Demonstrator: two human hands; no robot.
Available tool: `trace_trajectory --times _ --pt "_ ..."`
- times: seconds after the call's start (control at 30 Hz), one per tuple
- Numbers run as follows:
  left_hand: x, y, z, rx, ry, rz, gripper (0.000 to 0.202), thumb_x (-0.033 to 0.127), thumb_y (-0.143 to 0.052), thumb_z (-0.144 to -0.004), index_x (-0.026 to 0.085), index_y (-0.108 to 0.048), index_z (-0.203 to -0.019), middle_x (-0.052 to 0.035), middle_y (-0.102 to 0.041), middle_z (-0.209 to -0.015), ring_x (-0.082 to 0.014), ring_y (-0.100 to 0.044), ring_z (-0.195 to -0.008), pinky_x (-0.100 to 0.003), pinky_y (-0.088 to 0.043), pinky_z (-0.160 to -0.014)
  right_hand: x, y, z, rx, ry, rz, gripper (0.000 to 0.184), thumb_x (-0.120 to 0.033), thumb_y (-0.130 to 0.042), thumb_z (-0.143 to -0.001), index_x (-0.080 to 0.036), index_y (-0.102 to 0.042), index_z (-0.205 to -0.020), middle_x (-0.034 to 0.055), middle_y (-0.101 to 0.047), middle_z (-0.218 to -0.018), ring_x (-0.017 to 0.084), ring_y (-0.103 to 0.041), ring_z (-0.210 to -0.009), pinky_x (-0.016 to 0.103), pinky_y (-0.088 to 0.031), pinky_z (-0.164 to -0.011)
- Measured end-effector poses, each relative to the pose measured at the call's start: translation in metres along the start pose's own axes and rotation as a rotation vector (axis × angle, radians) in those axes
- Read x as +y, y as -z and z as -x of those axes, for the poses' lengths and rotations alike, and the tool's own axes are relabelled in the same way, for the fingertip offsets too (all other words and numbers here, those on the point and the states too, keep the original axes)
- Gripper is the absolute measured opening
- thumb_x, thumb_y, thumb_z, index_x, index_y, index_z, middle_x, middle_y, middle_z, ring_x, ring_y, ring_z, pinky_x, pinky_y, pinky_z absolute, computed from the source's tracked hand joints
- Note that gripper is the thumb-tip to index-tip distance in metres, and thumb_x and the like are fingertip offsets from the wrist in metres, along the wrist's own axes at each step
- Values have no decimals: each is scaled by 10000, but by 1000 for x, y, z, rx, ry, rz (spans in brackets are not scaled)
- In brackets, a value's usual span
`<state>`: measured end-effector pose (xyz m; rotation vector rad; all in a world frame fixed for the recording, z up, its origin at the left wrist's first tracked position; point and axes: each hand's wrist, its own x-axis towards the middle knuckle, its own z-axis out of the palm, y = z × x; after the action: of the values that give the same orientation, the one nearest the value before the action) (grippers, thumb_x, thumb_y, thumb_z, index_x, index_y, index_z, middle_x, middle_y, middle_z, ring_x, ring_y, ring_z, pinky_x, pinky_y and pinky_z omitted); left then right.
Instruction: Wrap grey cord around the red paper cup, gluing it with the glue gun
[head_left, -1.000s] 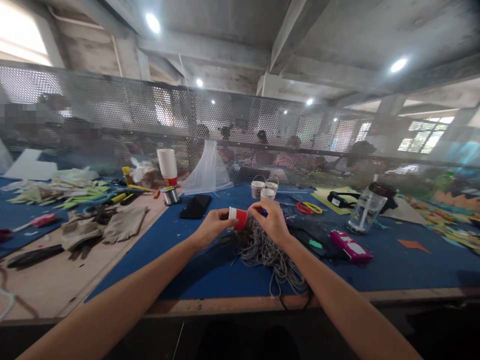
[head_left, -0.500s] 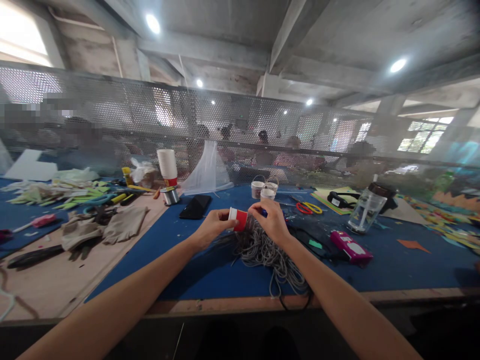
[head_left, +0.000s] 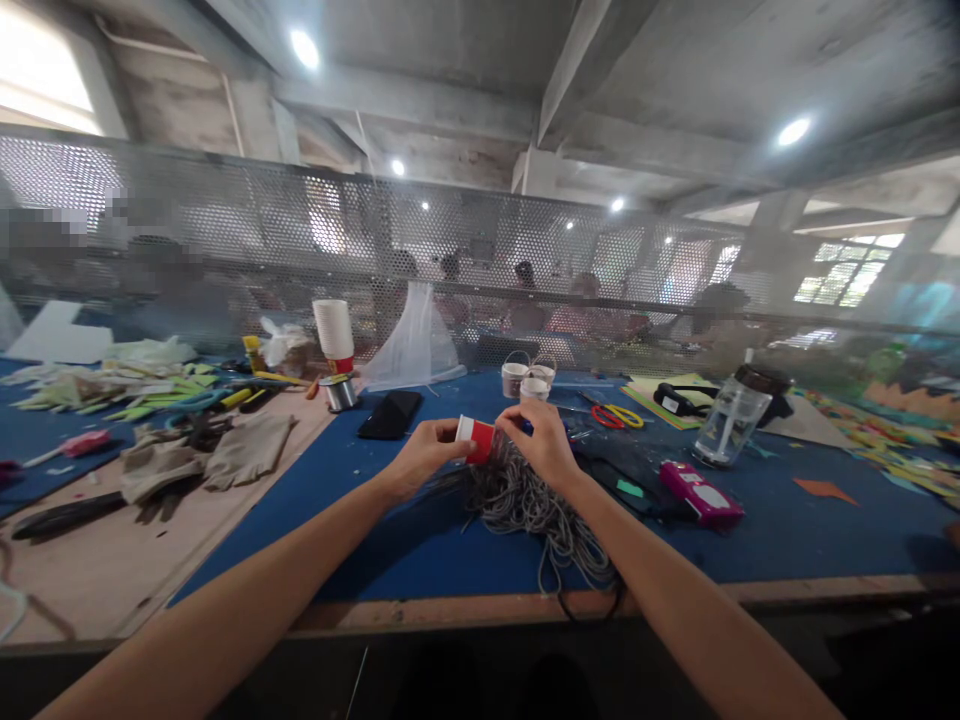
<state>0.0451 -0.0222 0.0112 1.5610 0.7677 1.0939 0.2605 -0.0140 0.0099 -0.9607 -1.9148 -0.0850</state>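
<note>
My left hand [head_left: 424,455] is closed round a red paper cup [head_left: 480,440] with a white rim, tipped on its side with the rim to the left. At the cup's other end, my right hand [head_left: 541,440] has its thumb and fingertips pinched together. Whatever lies between those fingertips is too small to make out. A tangled heap of grey cord [head_left: 517,500] lies on the blue mat [head_left: 420,555] under both hands. Just beyond the right hand stand several small white cups with thin handles [head_left: 514,378].
Left of my hands lie a black phone [head_left: 390,414], a wire spool [head_left: 340,393], stacked paper cups [head_left: 332,330] and grey gloves [head_left: 250,450]. To the right are red and yellow scissors [head_left: 616,416], a clear bottle [head_left: 729,425] and a magenta box [head_left: 701,494]. A perforated metal screen [head_left: 465,240] stands behind.
Both hands and the red cup stay almost where they were. The right fingers have shifted very slightly at the cup's end.
</note>
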Motion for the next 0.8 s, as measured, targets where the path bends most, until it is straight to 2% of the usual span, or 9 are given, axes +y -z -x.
trace_trajectory --times 0.6,0.8 --pt "-3 3 0 -10 10 28 340 265 -800 -713 138 -796 -1028 -73 -780 -889 -207 -666 -797 -305 -475 -787 -1 2 -1 -13 -24 5 159 -311 -626 -954 -215 -689 -844 7 -679 -803 174 -618 -811 327 -376 -878" --pt "-1 1 0 0 22 39 327 271 -817 -689 134 -800 -986 -69 -779 -866 -208 -671 -793 -311 -481 -805 -1 2 -1 -21 -20 -3 151 -298 -635 -950 -215 -696 -840 -1 -678 -796 168 -621 -798 329 -370 -862"
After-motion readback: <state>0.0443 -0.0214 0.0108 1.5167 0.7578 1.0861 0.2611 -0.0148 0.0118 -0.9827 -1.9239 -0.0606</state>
